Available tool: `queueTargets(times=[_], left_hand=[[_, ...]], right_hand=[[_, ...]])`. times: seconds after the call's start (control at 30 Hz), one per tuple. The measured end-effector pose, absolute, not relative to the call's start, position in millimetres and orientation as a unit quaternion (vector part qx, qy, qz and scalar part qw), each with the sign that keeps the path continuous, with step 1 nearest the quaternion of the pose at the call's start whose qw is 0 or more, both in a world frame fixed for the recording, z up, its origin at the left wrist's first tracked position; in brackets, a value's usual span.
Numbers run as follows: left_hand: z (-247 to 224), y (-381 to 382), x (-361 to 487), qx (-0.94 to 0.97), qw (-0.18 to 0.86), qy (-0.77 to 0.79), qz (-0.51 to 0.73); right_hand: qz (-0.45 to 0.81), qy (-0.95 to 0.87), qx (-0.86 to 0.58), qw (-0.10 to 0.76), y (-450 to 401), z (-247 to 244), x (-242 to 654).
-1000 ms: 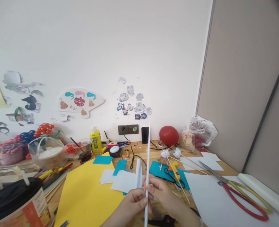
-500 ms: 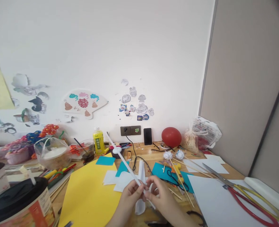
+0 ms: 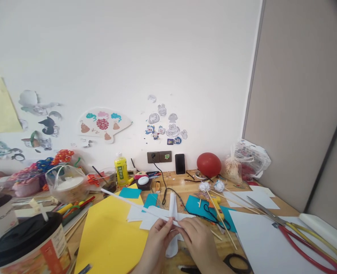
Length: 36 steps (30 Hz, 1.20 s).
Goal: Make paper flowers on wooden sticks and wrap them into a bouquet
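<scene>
A thin white paper-wrapped stick (image 3: 128, 199) runs from upper left down to both of my hands. My left hand (image 3: 160, 236) pinches it between thumb and fingers close to its lower right end. At that end, my right hand (image 3: 197, 236) has its fingers closed on the stick, and the tip is hidden behind them. Below and behind the hands lies a white rolled paper strip (image 3: 172, 203), with white paper pieces (image 3: 149, 220) to its left. A large yellow sheet (image 3: 111, 232) spreads under the stick's left side.
Large scissors (image 3: 294, 228) lie on white paper (image 3: 259, 243) at right. A yellow glue gun (image 3: 218, 209) rests on teal paper (image 3: 192, 205). A black-lidded cup (image 3: 25, 236) stands at front left. A yellow bottle (image 3: 121, 169), phone (image 3: 180, 164) and red balloon (image 3: 208, 164) line the wall.
The stick has swung from a steep slant to a flatter one, its far end now lower and farther left. My right hand has turned over, its back now facing up.
</scene>
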<state>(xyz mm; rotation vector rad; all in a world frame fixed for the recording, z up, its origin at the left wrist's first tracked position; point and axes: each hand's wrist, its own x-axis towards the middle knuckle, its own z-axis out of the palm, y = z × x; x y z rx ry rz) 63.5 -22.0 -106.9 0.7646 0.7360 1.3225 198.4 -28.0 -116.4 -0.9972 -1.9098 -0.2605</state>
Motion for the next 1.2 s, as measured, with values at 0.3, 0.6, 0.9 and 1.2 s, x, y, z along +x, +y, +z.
queueTargets(times=[0.3, 0.6, 0.9, 1.2], left_hand=[[-108, -21, 63, 0.353, 0.675, 0.353, 0.543], [-68, -26, 40, 0.750, 0.301, 0.434, 0.397], [-64, -26, 18, 0.814, 0.269, 0.477, 0.193], [-74, -18, 29, 0.757, 0.377, 0.479, 0.235]], right_hand=[[-0.130, -0.786, -0.382, 0.467, -23, -116, 206], [-0.243, -0.826, -0.318, 0.396, -20, -111, 217], [-0.225, -0.865, -0.270, 0.357, -27, -115, 211], [-0.185, -0.868, -0.281, 0.364, -11, -115, 220]])
